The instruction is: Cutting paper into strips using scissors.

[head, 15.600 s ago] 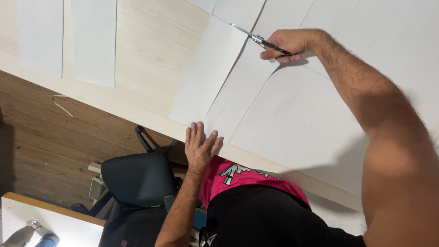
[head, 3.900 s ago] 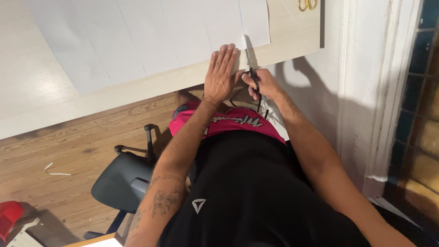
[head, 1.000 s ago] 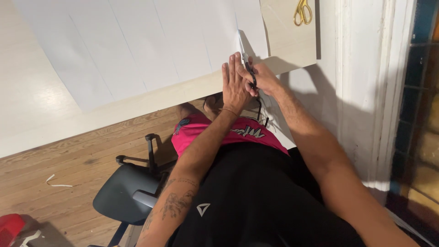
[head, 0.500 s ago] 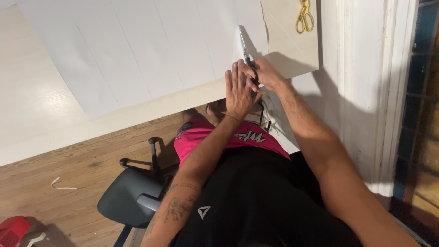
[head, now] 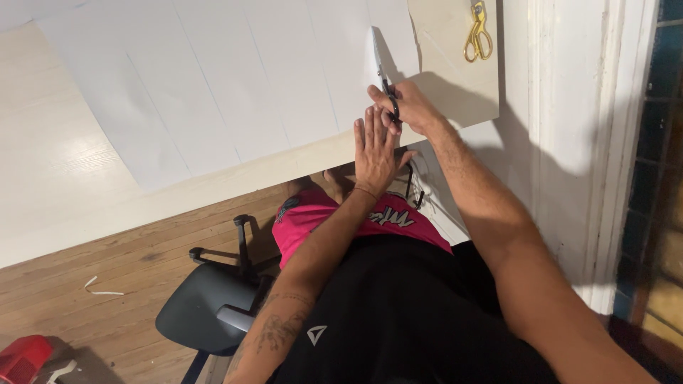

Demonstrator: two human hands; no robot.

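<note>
A large white paper sheet (head: 235, 85) with faint ruled lines lies on a pale wooden table (head: 64, 192). My right hand (head: 409, 107) grips black-handled scissors (head: 384, 78), their blades inside a cut near the sheet's right edge. The narrow strip right of the cut curls up slightly. My left hand (head: 375, 153) lies flat, fingers together, on the sheet's near edge, just left of the scissors and touching my right hand.
Gold-handled scissors (head: 478, 32) lie at the table's far right corner. A white wall and door frame (head: 569, 142) stand to the right. Below are a black office chair (head: 210, 306), a wooden floor with a paper scrap (head: 99, 288), and a red object (head: 21, 355).
Over the last second my right hand has pushed the scissors further up the sheet, lengthening the cut. My left hand has stayed flat by the near edge, now trailing behind the right.
</note>
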